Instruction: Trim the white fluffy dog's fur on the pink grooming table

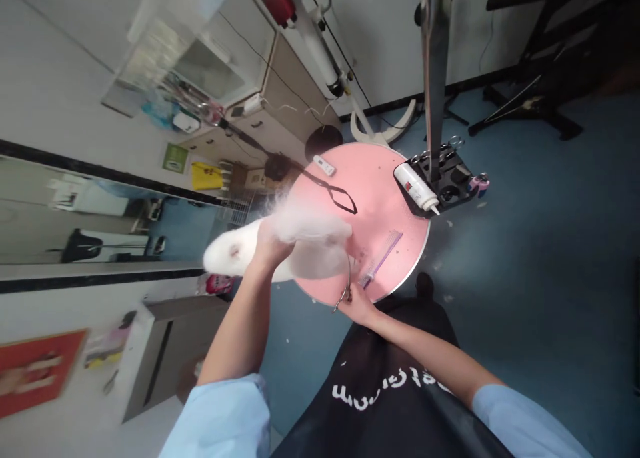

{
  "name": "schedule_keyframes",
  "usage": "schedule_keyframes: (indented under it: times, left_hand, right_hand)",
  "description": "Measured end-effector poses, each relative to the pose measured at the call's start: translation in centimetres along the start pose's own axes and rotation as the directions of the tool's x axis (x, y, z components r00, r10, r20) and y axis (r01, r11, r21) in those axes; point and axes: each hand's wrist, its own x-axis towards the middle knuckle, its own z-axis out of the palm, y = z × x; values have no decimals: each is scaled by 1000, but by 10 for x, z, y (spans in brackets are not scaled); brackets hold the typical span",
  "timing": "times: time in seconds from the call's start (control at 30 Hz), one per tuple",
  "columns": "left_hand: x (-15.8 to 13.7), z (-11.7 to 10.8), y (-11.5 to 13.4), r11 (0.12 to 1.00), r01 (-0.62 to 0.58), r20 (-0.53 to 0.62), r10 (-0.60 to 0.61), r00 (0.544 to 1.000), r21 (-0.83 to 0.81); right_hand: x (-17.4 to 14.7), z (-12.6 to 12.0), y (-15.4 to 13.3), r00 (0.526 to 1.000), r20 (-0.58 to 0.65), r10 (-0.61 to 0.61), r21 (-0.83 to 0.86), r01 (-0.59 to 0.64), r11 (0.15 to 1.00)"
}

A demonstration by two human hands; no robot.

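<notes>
My left hand [270,243] is sunk into the coat of the white dog [280,245], fingers curled into the fluff so that I can't make out each one; they look pressed into the fur around its back, and the tips are hidden. My right hand [357,303] sits at the near edge of the pink round table [380,198], fingers closed around the handles of a pair of scissors [345,286]; only thin metal loops and a curved line rising toward the fur show, and I can't tell whether the blades are parted. The dog lies partly across the table's left side and hangs over its rim, its head end pointing left; motion blur softens its outline, so legs and face are hard to read. Just beside my right hand lies a purple comb [383,258]. Farther across the top I see a black leash loop [340,198] and a small white clipper [324,165]. A white bottle [416,187] rests on a black tool tray [450,178] clamped to the grooming pole [434,78], whose top is cut off by the frame. My black apron [390,385] covers the lower view.
</notes>
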Motion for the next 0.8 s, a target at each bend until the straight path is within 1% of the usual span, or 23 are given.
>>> schedule_keyframes:
  times: [0.07,0.17,0.27,0.4,0.5,0.67,0.8]
  left_hand:
    - [5,-2,0,1000,-23,14,22,1000,15]
    - [10,-3,0,998,-55,31,53,998,38]
    - [14,-2,0,995,-78,42,75,996,65]
    - [18,0,-2,989,-110,51,105,993,99]
    - [21,0,-2,987,-140,51,136,989,81]
    - [24,1,-1,986,-152,49,149,988,64]
    - [24,2,2,985,-162,33,161,986,50]
  right_hand:
    - [1,0,-6,998,-41,-42,-102,37,994]
    - [3,1,-18,995,-37,-90,-208,80,975]
    - [8,5,-28,996,-45,-76,-260,62,963]
    - [10,10,-30,994,-61,-86,-261,67,963]
    - [9,12,-33,990,-79,-114,-259,90,962]
    - [4,11,-45,993,-94,-64,-268,37,963]
    - [2,7,-54,993,-107,-56,-273,25,962]
